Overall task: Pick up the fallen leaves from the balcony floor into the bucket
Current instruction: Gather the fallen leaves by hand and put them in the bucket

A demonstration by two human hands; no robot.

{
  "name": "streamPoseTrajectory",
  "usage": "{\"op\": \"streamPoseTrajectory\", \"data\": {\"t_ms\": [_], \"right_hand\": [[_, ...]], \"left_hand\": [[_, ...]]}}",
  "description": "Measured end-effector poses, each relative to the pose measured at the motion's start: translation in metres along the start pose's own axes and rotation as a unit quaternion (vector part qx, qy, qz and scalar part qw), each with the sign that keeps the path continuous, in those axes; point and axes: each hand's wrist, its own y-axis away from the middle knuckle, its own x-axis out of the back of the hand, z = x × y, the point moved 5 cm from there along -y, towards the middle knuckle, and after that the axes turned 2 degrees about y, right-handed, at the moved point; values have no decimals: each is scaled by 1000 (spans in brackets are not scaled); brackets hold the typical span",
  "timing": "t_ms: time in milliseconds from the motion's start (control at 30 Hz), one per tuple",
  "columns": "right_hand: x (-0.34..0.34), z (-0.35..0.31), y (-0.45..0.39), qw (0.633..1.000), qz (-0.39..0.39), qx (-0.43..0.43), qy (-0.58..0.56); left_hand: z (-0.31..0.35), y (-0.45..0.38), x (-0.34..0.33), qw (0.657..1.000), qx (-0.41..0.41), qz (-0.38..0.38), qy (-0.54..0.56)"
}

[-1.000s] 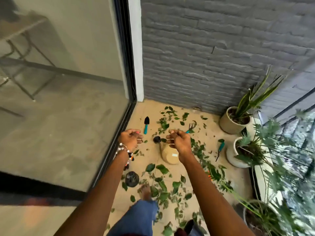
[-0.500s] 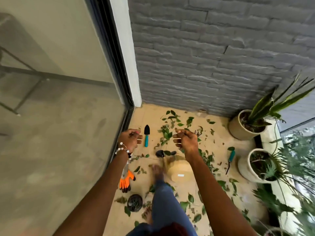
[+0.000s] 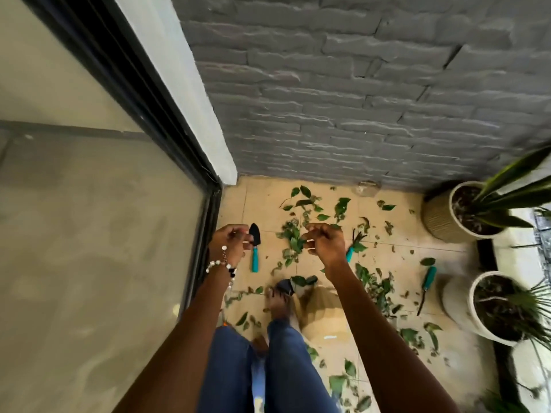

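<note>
Both hands hang raised with fingers curled. The left hand (image 3: pixel 231 241) and right hand (image 3: pixel 325 242) hold nothing visible. Leaves (image 3: pixel 293 236) lie scattered on the floor (image 3: pixel 396 263) beneath them.

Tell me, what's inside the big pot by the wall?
The pot holds dark soil and a plant with long striped leaves. Leaves cover part of the soil; the roots are hidden.

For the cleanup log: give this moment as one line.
stage: walking in, no pickup yet | left hand: raised, curled, empty | right hand: raised, curled, empty | leaves: scattered on floor | bucket: beside feet
</note>
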Motion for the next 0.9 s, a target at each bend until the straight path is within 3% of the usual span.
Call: {"op": "streamPoseTrajectory", "data": {"t_ms": [300, 533, 767, 900], "right_hand": [[-52, 50, -168, 997, 27, -36, 61], [-107, 144, -372, 983, 54, 16, 173], [-142, 236, -559, 941, 95, 90, 312], [-153, 253, -612, 911, 156, 140, 355]], "left_hand": [[-14, -169, -29, 999, 16, -18, -43], [-101, -380, -92, 993, 18, -100, -65], [-203, -550, -147, 989, 3, -134, -64], [-227, -599, -165, 988, 20, -143, -45]]}}
